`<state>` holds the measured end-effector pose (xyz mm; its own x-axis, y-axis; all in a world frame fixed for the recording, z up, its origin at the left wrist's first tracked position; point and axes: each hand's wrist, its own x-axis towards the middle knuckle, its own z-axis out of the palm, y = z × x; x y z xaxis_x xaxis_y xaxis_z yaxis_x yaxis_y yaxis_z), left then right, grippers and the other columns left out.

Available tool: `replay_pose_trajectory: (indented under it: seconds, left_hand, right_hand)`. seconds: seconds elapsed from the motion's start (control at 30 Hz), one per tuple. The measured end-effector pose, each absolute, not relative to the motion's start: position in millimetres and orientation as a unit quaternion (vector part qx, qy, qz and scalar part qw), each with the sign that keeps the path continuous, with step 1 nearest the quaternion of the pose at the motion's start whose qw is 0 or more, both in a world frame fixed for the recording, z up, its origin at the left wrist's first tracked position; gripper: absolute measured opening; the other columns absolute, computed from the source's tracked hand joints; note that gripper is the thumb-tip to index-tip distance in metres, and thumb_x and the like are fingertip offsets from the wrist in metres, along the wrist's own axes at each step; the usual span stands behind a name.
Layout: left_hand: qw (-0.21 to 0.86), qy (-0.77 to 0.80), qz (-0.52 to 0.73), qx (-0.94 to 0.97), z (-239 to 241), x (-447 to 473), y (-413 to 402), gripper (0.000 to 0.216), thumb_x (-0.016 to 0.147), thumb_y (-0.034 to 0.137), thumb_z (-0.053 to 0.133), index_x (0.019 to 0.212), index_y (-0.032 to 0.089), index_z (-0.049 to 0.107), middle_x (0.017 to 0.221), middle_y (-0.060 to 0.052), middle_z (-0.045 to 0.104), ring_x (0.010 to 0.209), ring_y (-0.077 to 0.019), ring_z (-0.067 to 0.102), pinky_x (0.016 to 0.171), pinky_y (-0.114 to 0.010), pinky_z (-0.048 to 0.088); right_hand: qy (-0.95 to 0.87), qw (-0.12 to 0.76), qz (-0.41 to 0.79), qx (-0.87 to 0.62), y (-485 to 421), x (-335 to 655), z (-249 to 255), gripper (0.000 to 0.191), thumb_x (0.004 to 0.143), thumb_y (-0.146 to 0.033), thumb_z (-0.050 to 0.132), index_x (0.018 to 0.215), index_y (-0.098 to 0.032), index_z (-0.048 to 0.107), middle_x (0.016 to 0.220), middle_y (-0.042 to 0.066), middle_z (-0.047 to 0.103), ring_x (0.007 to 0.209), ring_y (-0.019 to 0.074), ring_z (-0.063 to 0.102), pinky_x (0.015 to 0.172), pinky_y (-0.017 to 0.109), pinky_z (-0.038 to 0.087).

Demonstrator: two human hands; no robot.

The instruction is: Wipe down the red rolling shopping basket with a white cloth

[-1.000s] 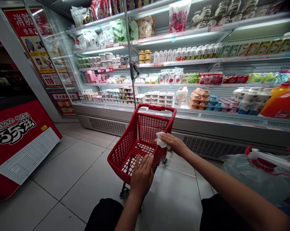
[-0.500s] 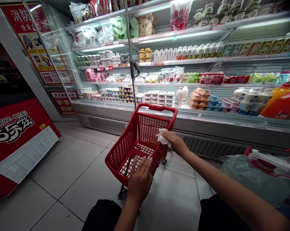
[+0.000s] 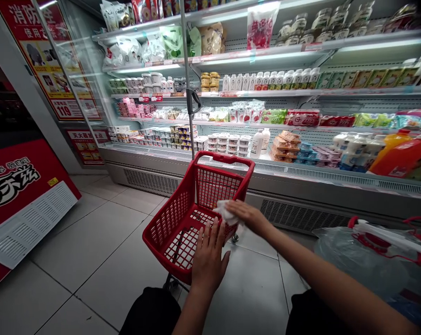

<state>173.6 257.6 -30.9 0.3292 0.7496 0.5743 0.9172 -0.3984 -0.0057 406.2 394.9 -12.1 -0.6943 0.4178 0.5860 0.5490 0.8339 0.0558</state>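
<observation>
A red plastic shopping cart (image 3: 170,216) with a lattice basket stands on the tiled floor in front of me, its handle bar toward the fridge. My right hand (image 3: 243,214) presses a crumpled white tissue (image 3: 226,211) against the top of the basket's right side. Fingers stretched out, my left hand (image 3: 210,258) rests at the near right corner of the basket rim and holds nothing. Its palm side is turned away from me, so the exact contact is hidden. Inside the basket, the grid bottom shows, with a dark strip on it.
Behind the cart runs an open refrigerated shelf (image 3: 210,92) stocked with yogurt, bottles and packets. A red freezer (image 3: 29,186) stands at left. On the right is a clear plastic bag (image 3: 357,260) by a red-and-white frame. My dark-clad knees (image 3: 151,311) are near the bottom edge.
My right hand has slid the tissue along the right rim toward me. My left hand's fingers have spread, with the thumb now apart. The view has shifted slightly.
</observation>
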Motion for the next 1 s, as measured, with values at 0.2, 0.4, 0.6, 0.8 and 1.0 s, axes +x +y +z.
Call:
replay_pose_trajectory:
  seconds: [0.2, 0.4, 0.6, 0.8, 1.0]
  left_hand:
    - [0.158, -0.528, -0.240, -0.799, -37, 174, 262, 0.073, 0.098, 0.031, 0.050, 0.164, 0.016, 0.023, 0.167, -0.011, 0.036, 0.151, -0.0260, 0.038, 0.123, -0.045, 0.036]
    - [0.157, -0.534, -0.258, -0.790, -39, 178, 264, 0.076, 0.095, 0.025, 0.051, 0.164, 0.014, 0.021, 0.166, -0.013, 0.038, 0.151, -0.0258, 0.040, 0.122, -0.045, 0.038]
    - [0.150, -0.539, -0.245, -0.792, -41, 181, 261, 0.077, 0.093, 0.022, 0.050, 0.164, 0.014, 0.021, 0.166, -0.012, 0.038, 0.151, -0.0258, 0.040, 0.121, -0.044, 0.038]
    - [0.150, -0.542, -0.253, -0.787, -40, 183, 265, 0.079, 0.092, 0.021, 0.051, 0.165, 0.014, 0.019, 0.166, -0.012, 0.037, 0.150, -0.0256, 0.040, 0.121, -0.044, 0.038]
    - [0.142, -0.537, -0.277, -0.784, -42, 189, 265, 0.079, 0.090, 0.019, 0.051, 0.163, 0.013, 0.024, 0.165, -0.013, 0.039, 0.150, -0.0268, 0.041, 0.119, -0.044, 0.042]
  right_hand:
    - [-0.861, 0.315, -0.125, -0.379, 432, 418, -3, 0.067, 0.090, 0.004, 0.042, 0.150, -0.023, 0.053, 0.150, 0.010, 0.059, 0.144, 0.0229, 0.050, 0.121, 0.053, 0.042]
    - [-0.913, 0.296, -0.087, -0.265, 375, 369, -28, 0.061, 0.098, -0.007, 0.049, 0.156, -0.027, 0.045, 0.152, 0.005, 0.058, 0.145, 0.0201, 0.048, 0.122, 0.047, 0.042]
    - [-0.910, 0.266, -0.119, -0.295, 423, 424, -1, 0.064, 0.095, -0.005, 0.048, 0.155, -0.029, 0.047, 0.153, 0.006, 0.056, 0.142, 0.0212, 0.052, 0.121, 0.049, 0.042]
    - [-0.832, 0.361, -0.090, -0.412, 418, 413, -20, 0.075, 0.090, 0.001, 0.040, 0.158, -0.029, 0.041, 0.159, 0.007, 0.049, 0.150, 0.0211, 0.041, 0.123, 0.051, 0.038]
    - [-0.746, 0.497, 0.014, -0.444, 356, 335, -75, 0.078, 0.093, -0.006, 0.038, 0.165, -0.032, 0.023, 0.167, 0.004, 0.036, 0.153, 0.0216, 0.034, 0.121, 0.050, 0.040]
